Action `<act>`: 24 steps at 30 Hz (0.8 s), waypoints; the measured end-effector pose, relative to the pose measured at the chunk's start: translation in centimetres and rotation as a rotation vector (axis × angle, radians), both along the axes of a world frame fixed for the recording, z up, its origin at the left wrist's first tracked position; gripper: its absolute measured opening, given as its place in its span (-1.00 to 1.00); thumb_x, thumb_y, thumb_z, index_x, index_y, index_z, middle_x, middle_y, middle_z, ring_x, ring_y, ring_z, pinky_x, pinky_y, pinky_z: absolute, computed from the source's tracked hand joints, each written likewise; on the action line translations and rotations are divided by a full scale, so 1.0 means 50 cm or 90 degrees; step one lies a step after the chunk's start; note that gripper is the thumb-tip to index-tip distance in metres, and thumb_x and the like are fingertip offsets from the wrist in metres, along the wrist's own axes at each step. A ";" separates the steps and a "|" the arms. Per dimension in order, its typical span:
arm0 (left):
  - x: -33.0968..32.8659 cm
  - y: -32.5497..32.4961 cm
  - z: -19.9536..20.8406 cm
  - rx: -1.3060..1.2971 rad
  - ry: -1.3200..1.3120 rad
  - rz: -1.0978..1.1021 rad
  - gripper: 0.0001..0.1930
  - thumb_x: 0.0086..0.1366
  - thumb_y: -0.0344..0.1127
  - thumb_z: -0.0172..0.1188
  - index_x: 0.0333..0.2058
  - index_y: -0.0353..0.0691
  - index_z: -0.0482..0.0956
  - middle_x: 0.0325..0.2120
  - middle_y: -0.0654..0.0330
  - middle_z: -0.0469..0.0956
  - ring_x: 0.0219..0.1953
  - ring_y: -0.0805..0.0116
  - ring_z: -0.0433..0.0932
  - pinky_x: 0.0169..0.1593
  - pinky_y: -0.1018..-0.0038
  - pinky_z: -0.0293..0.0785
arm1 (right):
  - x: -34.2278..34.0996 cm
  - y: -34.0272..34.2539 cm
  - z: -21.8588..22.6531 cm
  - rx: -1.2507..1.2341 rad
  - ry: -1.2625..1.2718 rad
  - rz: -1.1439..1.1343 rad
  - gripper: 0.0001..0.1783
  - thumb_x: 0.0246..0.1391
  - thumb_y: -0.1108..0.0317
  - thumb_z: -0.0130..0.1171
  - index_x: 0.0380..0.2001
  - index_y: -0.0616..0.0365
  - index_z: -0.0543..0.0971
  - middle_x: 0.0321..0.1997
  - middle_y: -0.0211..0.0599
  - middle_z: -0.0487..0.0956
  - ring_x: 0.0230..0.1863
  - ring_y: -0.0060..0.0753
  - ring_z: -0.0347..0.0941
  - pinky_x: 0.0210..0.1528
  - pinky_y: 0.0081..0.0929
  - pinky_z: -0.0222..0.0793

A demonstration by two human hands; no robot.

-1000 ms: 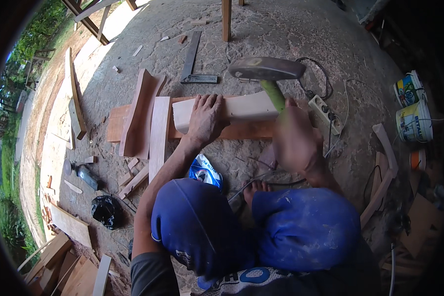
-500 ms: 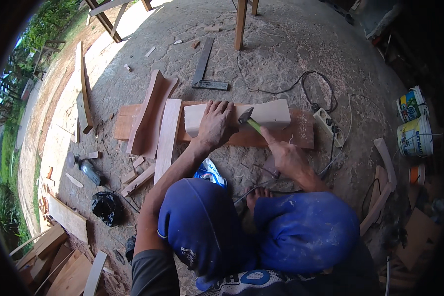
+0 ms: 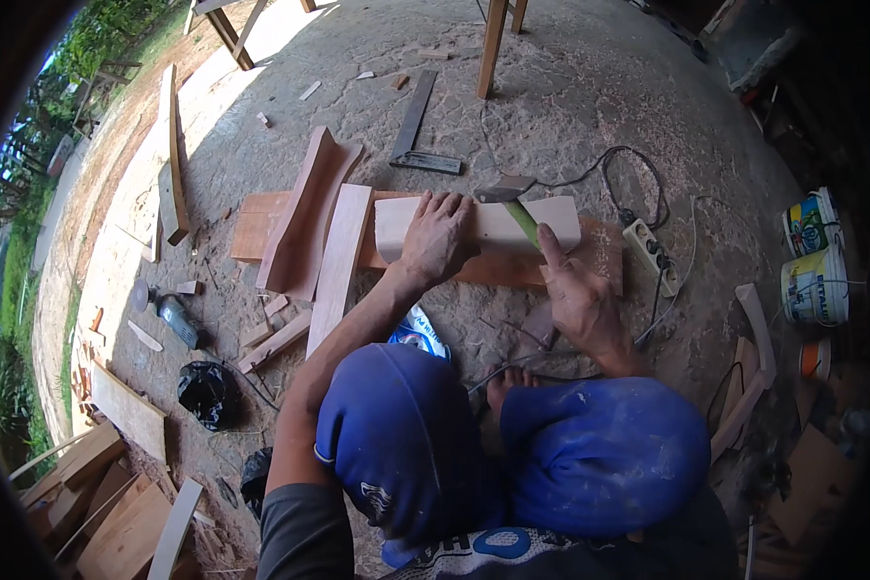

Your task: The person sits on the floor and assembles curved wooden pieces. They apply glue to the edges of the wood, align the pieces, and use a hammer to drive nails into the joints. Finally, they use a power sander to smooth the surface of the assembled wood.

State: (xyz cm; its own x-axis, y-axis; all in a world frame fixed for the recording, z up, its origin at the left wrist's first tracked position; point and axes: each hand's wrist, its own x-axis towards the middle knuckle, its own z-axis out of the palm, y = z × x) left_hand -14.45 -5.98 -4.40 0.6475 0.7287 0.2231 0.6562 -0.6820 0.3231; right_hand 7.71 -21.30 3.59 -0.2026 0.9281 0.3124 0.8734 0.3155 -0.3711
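My left hand (image 3: 440,237) lies across a pale wooden block (image 3: 541,217), its fingers reaching over the far edge and its heel at the near side. In my right hand (image 3: 583,307) is a hammer (image 3: 523,221) with a green handle and dark metal head, the index finger stretched along the handle. The hammer head hangs over the block's far edge, just right of my left fingers; whether it touches the wood I cannot tell. Beneath the block runs a reddish-brown board (image 3: 604,256). A pale flat strip (image 3: 341,256) and a curved, pinkish wooden piece (image 3: 300,217) lie across its left part.
A metal try square (image 3: 418,126) lies beyond the board. Right of it are a power strip (image 3: 652,256) with cables and two buckets (image 3: 814,290). An angle grinder (image 3: 176,319), a black bag (image 3: 208,394) and wood offcuts (image 3: 116,493) lie at the left.
The hammer has lifted slightly and its head has turned from pointing down-left to lying nearly level. My right hand has shifted right. The whole view has moved a little; my left hand stays on the block.
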 end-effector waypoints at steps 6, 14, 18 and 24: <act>0.003 0.008 -0.004 -0.021 -0.003 0.009 -0.12 0.08 0.00 0.46 0.29 -0.30 0.29 0.28 -0.05 0.35 0.41 -0.01 0.21 0.52 0.01 -0.04 | 0.028 0.004 -0.040 -0.135 -0.070 -0.017 -0.27 0.29 0.39 0.05 0.50 -0.08 0.16 -0.31 0.22 0.60 -0.28 0.31 0.61 -0.27 0.12 0.49; -0.024 -0.036 -0.014 0.018 -0.075 -0.019 -0.08 0.13 0.02 0.43 0.35 -0.31 0.24 0.39 -0.10 0.21 0.48 -0.05 0.09 0.53 0.04 -0.02 | -0.005 0.249 -0.069 -0.136 0.290 -0.051 -0.74 0.30 0.23 0.13 -0.09 0.18 0.51 -0.45 -0.28 0.50 -0.49 -0.38 0.45 -0.41 -0.35 0.41; -0.103 -0.133 -0.025 0.056 -0.331 0.040 -0.45 0.24 -0.25 0.36 0.21 -0.17 0.48 0.22 -0.01 0.44 0.31 -0.07 0.37 0.37 0.12 0.32 | -0.015 0.278 -0.107 -0.254 0.416 -0.092 -0.76 0.30 0.18 0.12 -0.15 0.12 0.51 -0.53 -0.54 0.37 -0.65 -0.69 0.28 -0.61 -0.56 0.24; -0.456 -0.254 -0.050 0.103 -0.428 0.543 -0.89 0.34 -0.47 0.23 -0.18 -0.25 0.67 -0.33 0.09 0.63 -0.24 0.21 0.61 -0.11 0.37 0.50 | -0.008 0.283 -0.117 -0.244 0.428 -0.116 -0.70 0.32 0.12 0.10 -0.14 0.14 0.51 -0.54 -0.54 0.37 -0.65 -0.70 0.28 -0.64 -0.60 0.22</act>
